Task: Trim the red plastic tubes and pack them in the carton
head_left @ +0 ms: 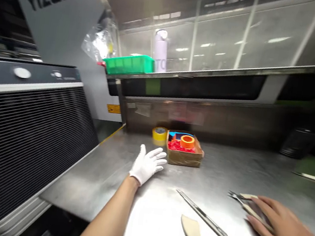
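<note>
My left hand, in a white glove, is open with fingers spread just left of a small cardboard box. The box holds red bits and an orange tape roll. At the right, my bare right hand has its thumb and fingers around the pale handles of small cutting pliers, whose jaws point left. Between the hands a slim metal utility knife lies slanted on the table. Below it is a beige curved piece with a dark edge at its lower tip.
Beside the box stands a yellow tape roll. A shelf above carries a green bin and a lilac bottle. A thin pale stick-like object and a dark jar are at right. The metal table ends at left near a louvred machine.
</note>
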A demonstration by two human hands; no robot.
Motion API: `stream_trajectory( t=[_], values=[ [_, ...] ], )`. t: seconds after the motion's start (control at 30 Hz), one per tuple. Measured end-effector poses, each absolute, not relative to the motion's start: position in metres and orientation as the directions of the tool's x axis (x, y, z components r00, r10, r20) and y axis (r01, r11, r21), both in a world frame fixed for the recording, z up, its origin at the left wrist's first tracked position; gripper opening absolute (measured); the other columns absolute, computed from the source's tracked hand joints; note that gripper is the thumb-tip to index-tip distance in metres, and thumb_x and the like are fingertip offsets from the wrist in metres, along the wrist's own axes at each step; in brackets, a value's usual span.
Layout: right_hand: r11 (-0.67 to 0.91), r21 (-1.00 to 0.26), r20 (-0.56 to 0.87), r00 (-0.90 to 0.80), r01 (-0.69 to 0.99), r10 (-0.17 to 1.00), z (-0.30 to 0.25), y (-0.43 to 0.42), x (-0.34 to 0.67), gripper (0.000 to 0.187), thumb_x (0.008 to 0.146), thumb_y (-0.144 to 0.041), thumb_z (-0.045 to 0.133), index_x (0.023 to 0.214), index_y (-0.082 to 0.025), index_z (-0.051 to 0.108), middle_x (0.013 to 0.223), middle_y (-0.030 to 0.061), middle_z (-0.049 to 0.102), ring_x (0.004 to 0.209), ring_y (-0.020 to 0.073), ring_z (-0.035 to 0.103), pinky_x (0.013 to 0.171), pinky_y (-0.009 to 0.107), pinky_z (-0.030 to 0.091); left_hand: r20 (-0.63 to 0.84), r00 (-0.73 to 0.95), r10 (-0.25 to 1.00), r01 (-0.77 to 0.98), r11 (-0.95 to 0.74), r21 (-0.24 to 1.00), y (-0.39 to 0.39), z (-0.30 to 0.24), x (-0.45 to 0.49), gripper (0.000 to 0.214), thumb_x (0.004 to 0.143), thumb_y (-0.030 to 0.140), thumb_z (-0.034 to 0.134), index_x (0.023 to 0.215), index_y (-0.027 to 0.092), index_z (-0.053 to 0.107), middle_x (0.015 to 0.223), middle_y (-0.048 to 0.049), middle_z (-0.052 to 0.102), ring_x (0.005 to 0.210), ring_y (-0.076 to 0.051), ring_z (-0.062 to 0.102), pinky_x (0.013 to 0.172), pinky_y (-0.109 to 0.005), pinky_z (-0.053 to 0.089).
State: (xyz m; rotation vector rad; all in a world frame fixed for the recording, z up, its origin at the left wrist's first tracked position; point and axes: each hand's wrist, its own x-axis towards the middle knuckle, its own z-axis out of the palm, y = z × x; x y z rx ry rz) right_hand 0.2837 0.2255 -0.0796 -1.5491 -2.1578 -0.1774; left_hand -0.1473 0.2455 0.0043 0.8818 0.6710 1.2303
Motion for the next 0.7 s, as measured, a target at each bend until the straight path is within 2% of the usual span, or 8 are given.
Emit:
stream_trajectory(
  t=[0.1, 0.17, 0.23, 0.37, 0.53, 0.6, 0.7],
  values=[
    [0.296, -0.138, 0.359, -0.231, 0.945, 0.904, -0.07, 0.231, 0.289, 0.063, 0.086, -0.063, 0.041, 0.131, -0.02, 0.053, 0.137, 0.0133, 0.047, 0.123, 0.0337, 0.045, 0.095, 0.049, 0.043, 0.042, 0.352, 0.935, -0.628, 0.203, 0.751, 0.244, 0.012, -0.145, 0.082, 0.08, 0.077, 0.03, 0.135, 0.018, 0.046, 0.149, -0.0134, 0.038, 0.131, -0.029, 0.042, 0.103, -0.047, 0.036],
    [0.286, -0.145, 0.314, -0.23, 0.947, 0.921, -0.065, 0.234, 0.285, 0.068, 0.086, -0.064, 0.041, 0.135, -0.019, 0.049, 0.138, 0.0129, 0.046, 0.125, 0.0331, 0.042, 0.099, 0.048, 0.04, 0.048, 0.405, 0.913, -0.666, 0.259, 0.7, 0.242, 0.015, -0.142, 0.089, 0.076, 0.08, 0.028, 0.141, 0.019, 0.04, 0.154, -0.0116, 0.031, 0.139, -0.03, 0.028, 0.108, -0.05, 0.028],
    [0.292, -0.159, 0.279, -0.241, 0.943, 0.93, -0.06, 0.233, 0.282, 0.066, 0.088, -0.063, 0.04, 0.136, -0.018, 0.049, 0.135, 0.0125, 0.048, 0.123, 0.0313, 0.044, 0.099, 0.045, 0.039, 0.057, 0.439, 0.897, -0.691, 0.296, 0.66, 0.241, 0.017, -0.14, 0.093, 0.074, 0.082, 0.03, 0.144, 0.021, 0.035, 0.155, -0.011, 0.03, 0.142, -0.031, 0.022, 0.11, -0.055, 0.023],
    [0.288, -0.171, 0.271, -0.236, 0.942, 0.933, -0.048, 0.222, 0.277, 0.059, 0.089, -0.059, 0.04, 0.13, -0.018, 0.053, 0.124, 0.0125, 0.054, 0.114, 0.0289, 0.05, 0.095, 0.042, 0.041, 0.077, 0.483, 0.872, -0.719, 0.345, 0.603, 0.241, 0.018, -0.139, 0.093, 0.073, 0.082, 0.034, 0.147, 0.025, 0.028, 0.153, -0.0117, 0.032, 0.142, -0.035, 0.018, 0.108, -0.065, 0.017],
    [0.279, -0.174, 0.262, -0.229, 0.944, 0.938, -0.04, 0.213, 0.273, 0.052, 0.089, -0.055, 0.042, 0.125, -0.02, 0.057, 0.117, 0.0117, 0.057, 0.107, 0.0294, 0.053, 0.091, 0.044, 0.042, 0.083, 0.504, 0.86, -0.729, 0.372, 0.574, 0.24, 0.021, -0.138, 0.094, 0.072, 0.082, 0.034, 0.147, 0.025, 0.026, 0.154, -0.0133, 0.03, 0.141, -0.038, 0.019, 0.106, -0.068, 0.014],
    [0.262, -0.179, 0.246, -0.214, 0.948, 0.945, -0.038, 0.212, 0.271, 0.052, 0.088, -0.055, 0.045, 0.125, -0.02, 0.057, 0.118, 0.0122, 0.057, 0.107, 0.0311, 0.053, 0.092, 0.046, 0.041, 0.087, 0.501, 0.861, -0.732, 0.367, 0.574, 0.238, 0.022, -0.137, 0.093, 0.075, 0.079, 0.035, 0.148, 0.021, 0.026, 0.153, -0.0155, 0.03, 0.141, -0.039, 0.02, 0.108, -0.066, 0.015],
    [0.273, -0.202, 0.266, -0.215, 0.941, 0.94, -0.03, 0.209, 0.263, 0.053, 0.086, -0.054, 0.048, 0.126, -0.019, 0.056, 0.127, 0.0133, 0.052, 0.114, 0.0336, 0.049, 0.095, 0.049, 0.039, 0.098, 0.493, 0.864, -0.733, 0.353, 0.581, 0.236, 0.021, -0.136, 0.094, 0.08, 0.074, 0.034, 0.145, 0.007, 0.029, 0.15, -0.0216, 0.032, 0.14, -0.038, 0.022, 0.111, -0.06, 0.015]
  ],
)
